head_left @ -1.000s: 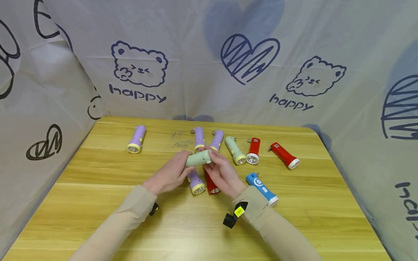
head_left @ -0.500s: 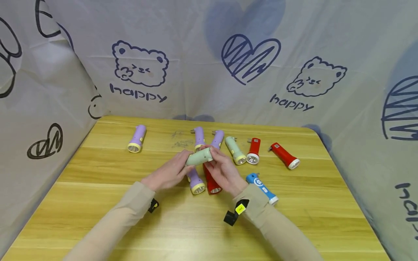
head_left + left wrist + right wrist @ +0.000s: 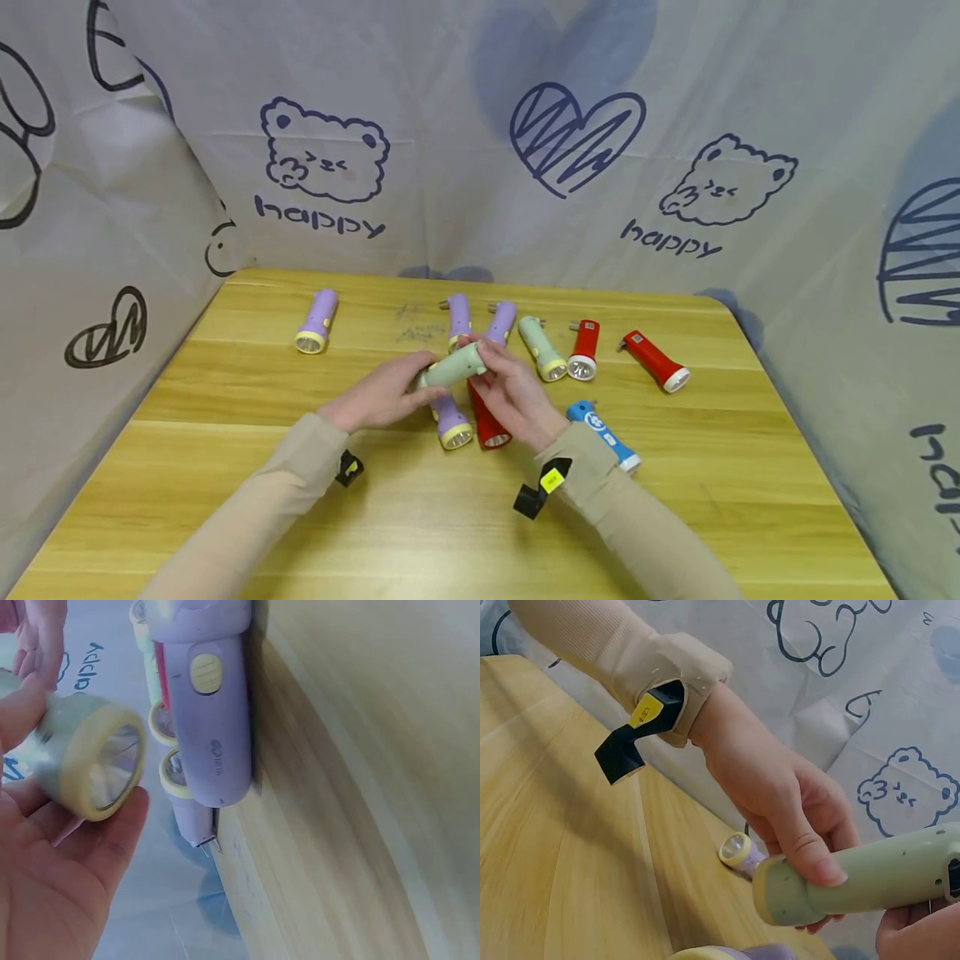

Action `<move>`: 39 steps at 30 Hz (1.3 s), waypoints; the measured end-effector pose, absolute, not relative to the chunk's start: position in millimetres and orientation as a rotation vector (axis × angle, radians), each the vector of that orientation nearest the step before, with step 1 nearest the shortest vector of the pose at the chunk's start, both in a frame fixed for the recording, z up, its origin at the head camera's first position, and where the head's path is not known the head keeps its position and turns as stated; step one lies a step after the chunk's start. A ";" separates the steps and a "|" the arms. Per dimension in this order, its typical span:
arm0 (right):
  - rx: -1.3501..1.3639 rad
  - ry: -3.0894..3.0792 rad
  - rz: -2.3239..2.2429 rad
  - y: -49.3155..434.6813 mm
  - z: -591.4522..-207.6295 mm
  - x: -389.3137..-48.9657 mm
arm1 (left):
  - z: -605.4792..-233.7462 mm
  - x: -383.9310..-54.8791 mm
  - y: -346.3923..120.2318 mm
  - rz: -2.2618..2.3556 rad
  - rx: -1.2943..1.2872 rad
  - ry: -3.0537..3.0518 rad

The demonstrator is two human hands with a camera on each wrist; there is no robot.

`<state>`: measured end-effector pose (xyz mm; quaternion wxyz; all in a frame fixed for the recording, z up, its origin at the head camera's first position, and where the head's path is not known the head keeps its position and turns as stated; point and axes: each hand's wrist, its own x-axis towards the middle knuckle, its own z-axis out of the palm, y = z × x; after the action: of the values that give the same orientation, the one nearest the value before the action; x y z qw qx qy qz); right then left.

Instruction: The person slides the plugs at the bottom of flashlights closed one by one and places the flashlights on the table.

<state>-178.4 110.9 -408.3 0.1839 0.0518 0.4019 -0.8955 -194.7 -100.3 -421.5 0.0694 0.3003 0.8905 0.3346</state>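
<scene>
Over the last second, your left hand [image 3: 378, 396] has drawn a little towards 9 o'clock in the head view, its sleeve [image 3: 315, 446] going with it towards 10 o'clock. The pale green flashlight [image 3: 453, 367] you hold has tipped more steeply: its lamp end, turned between 8 and 9 o'clock a second ago, now lies nearer 8, and more of that end shows past your fingers. Below the grip, towards 5 o'clock, slightly more of the red flashlight [image 3: 489, 423] has come out from behind your right hand [image 3: 517, 396].
</scene>
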 end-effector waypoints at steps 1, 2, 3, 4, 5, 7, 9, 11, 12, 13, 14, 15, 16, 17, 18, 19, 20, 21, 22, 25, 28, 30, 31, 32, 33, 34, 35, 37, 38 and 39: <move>0.147 1.136 -2.522 111.2 -408.0 -178.3 | -421.1 -195.2 -99.7 1.002 0.904 2.682; 0.151 1.134 -2.522 111.5 -407.7 -178.2 | -420.5 -195.6 -99.2 0.998 0.903 2.682; 0.155 1.130 -2.525 111.9 -407.5 -178.0 | -420.0 -196.1 -98.7 0.996 0.902 2.681; 0.156 1.127 -2.529 112.5 -407.4 -177.9 | -419.6 -196.5 -98.3 0.996 0.902 2.679; 0.152 1.123 -2.533 113.1 -407.4 -178.0 | -419.2 -196.8 -97.9 1.000 0.901 2.676; 0.138 1.121 -2.543 114.5 -407.3 -177.9 | -418.8 -197.5 -97.3 1.014 0.896 2.673; 0.141 1.115 -2.562 115.9 -407.4 -177.9 | -418.8 -198.3 -96.9 1.026 0.888 2.678; 0.132 1.138 -2.572 116.9 -407.6 -178.1 | -418.7 -198.8 -96.7 1.037 0.862 2.696; 0.132 1.150 -2.573 117.5 -407.8 -178.3 | -418.9 -199.1 -96.5 1.040 0.840 2.711; 0.132 1.162 -2.573 118.1 -408.2 -178.6 | -419.1 -199.3 -96.7 1.037 0.816 2.731; 0.137 1.177 -2.572 118.6 -408.8 -178.7 | -419.7 -199.9 -97.2 1.037 0.791 2.752; 0.133 1.197 -2.566 119.1 -410.1 -178.9 | -420.5 -200.7 -97.9 1.042 0.766 2.773; 0.132 1.212 -2.559 119.6 -411.3 -178.7 | -421.6 -201.6 -98.4 1.051 0.734 2.793; 0.132 1.216 -2.553 120.1 -412.4 -178.3 | -423.0 -202.9 -99.2 1.061 0.704 2.815; 0.130 1.218 -2.547 120.6 -413.6 -177.8 | -424.6 -204.4 -100.2 1.067 0.678 2.837; 0.126 1.223 -2.541 121.1 -414.5 -177.1 | -426.3 -206.2 -101.3 1.073 0.655 2.858; 0.125 1.226 -2.537 121.5 -415.4 -176.4 | -428.0 -208.3 -102.6 1.083 0.628 2.873; 0.119 1.234 -2.529 122.0 -416.3 -175.8 | -429.5 -210.2 -103.7 1.088 0.601 2.891; 0.112 1.239 -2.522 122.6 -416.5 -175.2 | -431.2 -212.4 -105.0 1.089 0.571 2.906; 0.087 1.284 -2.493 125.0 -417.9 -174.8 | -435.1 -219.6 -110.8 1.098 0.478 2.923; 0.072 1.325 -2.468 127.7 -419.6 -174.6 | -438.0 -227.5 -117.1 1.109 0.365 2.920; 0.069 1.344 -2.456 129.4 -420.2 -174.3 | -439.7 -232.7 -121.6 1.111 0.290 2.911; 0.067 1.345 -2.453 130.2 -420.6 -174.0 | -440.6 -235.5 -123.7 1.104 0.256 2.915; 0.067 1.347 -2.449 130.9 -421.0 -173.7 | -441.8 -238.4 -125.9 1.094 0.225 2.919; 0.067 1.342 -2.447 131.8 -421.3 -173.4 | -442.8 -240.9 -128.0 1.087 0.199 2.922; 0.069 1.338 -2.444 132.5 -421.6 -173.1 | -443.7 -243.5 -129.9 1.074 0.177 2.929; 0.073 1.335 -2.443 133.1 -421.9 -172.9 | -444.9 -246.2 -131.9 1.058 0.155 2.936; 0.067 1.331 -2.435 134.3 -422.3 -172.5 | -446.7 -251.3 -135.7 1.031 0.122 2.943; 0.065 1.329 -2.433 134.9 -422.3 -172.2 | -447.4 -253.7 -137.5 1.024 0.108 2.942; 0.059 1.328 -2.431 135.4 -422.2 -171.9 | -447.9 -256.1 -139.2 1.011 0.095 2.944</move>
<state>-171.9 135.4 -422.2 0.1845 0.0208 0.4712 -0.8622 -256.1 -139.2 -447.9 0.0137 0.0306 0.9453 0.3246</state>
